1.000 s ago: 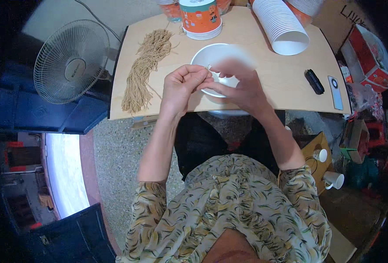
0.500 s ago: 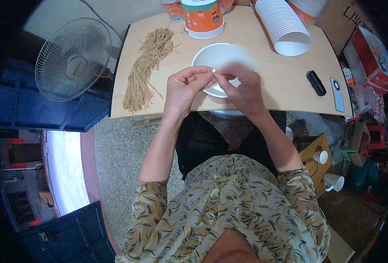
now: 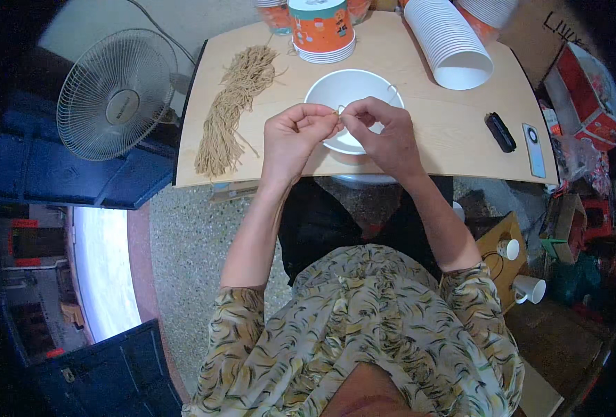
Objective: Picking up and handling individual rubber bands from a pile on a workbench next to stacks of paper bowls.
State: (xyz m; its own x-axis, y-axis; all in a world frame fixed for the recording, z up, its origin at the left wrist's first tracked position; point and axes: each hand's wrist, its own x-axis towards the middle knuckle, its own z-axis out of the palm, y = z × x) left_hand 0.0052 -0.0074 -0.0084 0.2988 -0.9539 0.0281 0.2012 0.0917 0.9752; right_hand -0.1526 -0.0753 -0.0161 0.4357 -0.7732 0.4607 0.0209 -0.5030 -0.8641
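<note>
From the white bowl [image 3: 327,89], the string bundle [image 3: 235,108] lies at nine o'clock, orange tub [image 3: 322,29] at eleven, cup stack [image 3: 441,38] at two. Over the bowl, left hand [image 3: 295,139] and right hand [image 3: 390,139] pinch a thin string [image 3: 341,108], fingers together.

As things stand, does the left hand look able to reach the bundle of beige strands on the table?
Probably yes: the bundle of beige strands lies just left of the left hand, with nothing visible between. However, this hand seems to pinch a thin strand, so it may need freeing first.
</note>
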